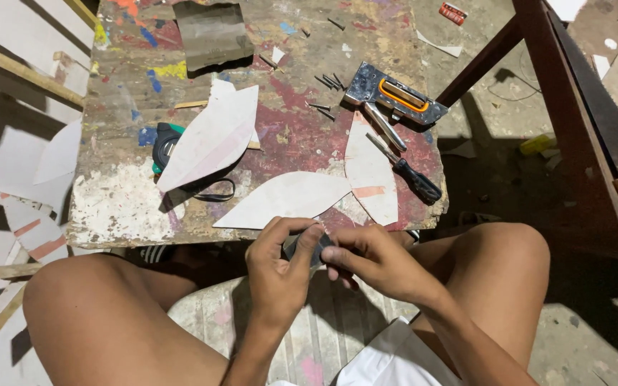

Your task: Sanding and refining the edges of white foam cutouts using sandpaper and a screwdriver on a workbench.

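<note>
The left hand [278,268] and the right hand [373,261] met just below the near edge of the worktop [120,207], above the person's lap. Both were closed in a pinch on a small dark object [307,249], the left fingers curled over it from one side, the right thumb and forefinger nipping its other end. Most of it was hidden by the fingers, so its kind could not be told; it looked small, light and stiff enough to hold by its ends with fingertips alone.

Just beyond the hands lay three white leaf-shaped cutouts: one [287,200] nearest, one [371,171] to its right, and one [212,136] resting partly over a tape measure [166,143]. These looked thin and bendable, best lifted by an edge. A screwdriver [409,171] lay beside the right cutout, a staple gun [395,100] further back, with loose nails [330,80] scattered near it.
</note>
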